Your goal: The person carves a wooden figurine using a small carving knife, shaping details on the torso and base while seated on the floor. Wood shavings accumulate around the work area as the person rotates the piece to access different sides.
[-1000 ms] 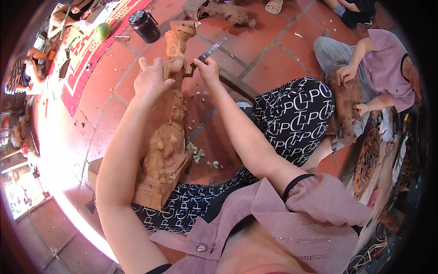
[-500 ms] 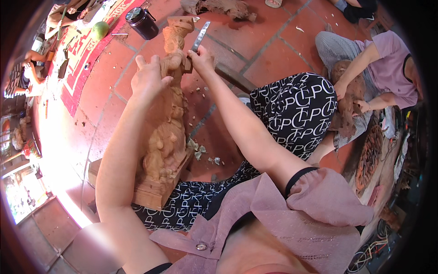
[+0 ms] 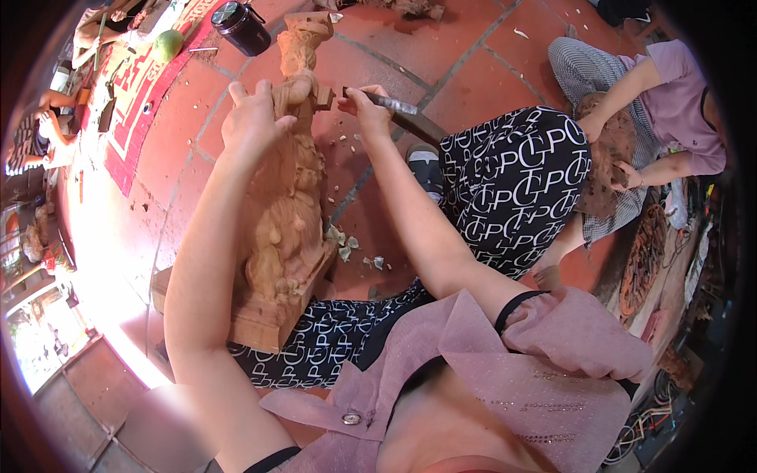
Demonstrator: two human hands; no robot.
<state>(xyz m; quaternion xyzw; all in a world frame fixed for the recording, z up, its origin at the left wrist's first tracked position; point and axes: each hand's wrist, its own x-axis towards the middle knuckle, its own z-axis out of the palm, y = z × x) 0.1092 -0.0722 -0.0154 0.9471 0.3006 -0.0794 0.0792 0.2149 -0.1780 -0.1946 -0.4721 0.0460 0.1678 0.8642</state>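
Note:
A tall, light-brown wooden carving (image 3: pixel 288 213) leans away from me, its squared base by my thigh and its narrow top farther off. My left hand (image 3: pixel 254 120) grips its upper left side, thumb across the front and fingers partly stretched. To the right of the carving, apart from it, my right hand (image 3: pixel 369 110) is closed round a flat metal strip tool (image 3: pixel 392 103). One shiny end sticks out to the right; a small dark tip shows at the fingertips. How the tool is shaped inside my grip is hidden.
Wood chips (image 3: pixel 344 241) lie on the red tiles beside the carving. A dark lidded flask (image 3: pixel 246 31) and a green round fruit (image 3: pixel 167 46) stand beyond, near a red patterned mat (image 3: pixel 130 142). At right, a seated person handles a brown wooden piece (image 3: pixel 603 185).
My right hand has moved right, away from the carving, and the metal strip has swung from pointing up to pointing right. My left hand stays on the carving.

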